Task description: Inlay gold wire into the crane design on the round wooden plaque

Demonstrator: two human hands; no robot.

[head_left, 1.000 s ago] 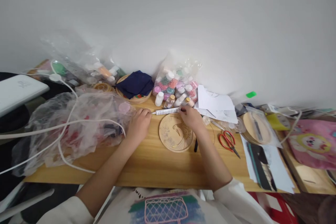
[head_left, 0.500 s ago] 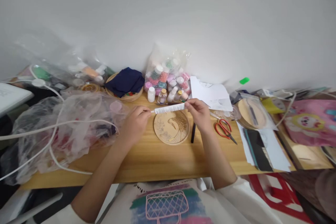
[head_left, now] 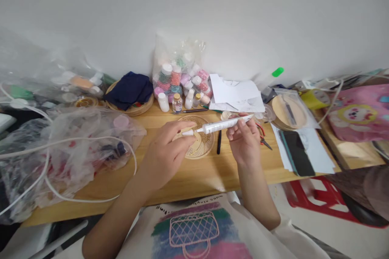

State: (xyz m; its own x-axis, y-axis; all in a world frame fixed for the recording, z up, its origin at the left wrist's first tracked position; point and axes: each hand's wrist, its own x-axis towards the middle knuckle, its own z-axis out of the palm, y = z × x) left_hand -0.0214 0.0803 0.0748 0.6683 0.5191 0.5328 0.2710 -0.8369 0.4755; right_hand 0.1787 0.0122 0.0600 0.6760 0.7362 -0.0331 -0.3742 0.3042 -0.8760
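A slim white tube (head_left: 223, 124) with a narrow nozzle and a small white tip lies across my right hand (head_left: 244, 141), which is closed around its flat end. The nozzle points left. My left hand (head_left: 167, 151) has its thumb and forefinger spread around the white tip, with a visible gap; whether either finger touches it is hard to see. Below the tube, a round wooden disc (head_left: 199, 151) with a carved bird-like pattern lies on the table, partly covered by my left hand. A black pen-like stick (head_left: 219, 142) rests beside the disc.
Small bottles (head_left: 177, 103) stand behind, before a clear bag of colourful jars (head_left: 173, 77). White papers (head_left: 237, 94), red-handled scissors (head_left: 265, 142) and a phone (head_left: 298, 153) are to the right. Crumpled plastic (head_left: 85, 141) and a white cable (head_left: 91, 139) fill the left side.
The tube has tilted and shifted right, its nozzle end now showing. My left fingers have gone from pinching its left end to spread apart. The head view has shifted slightly.
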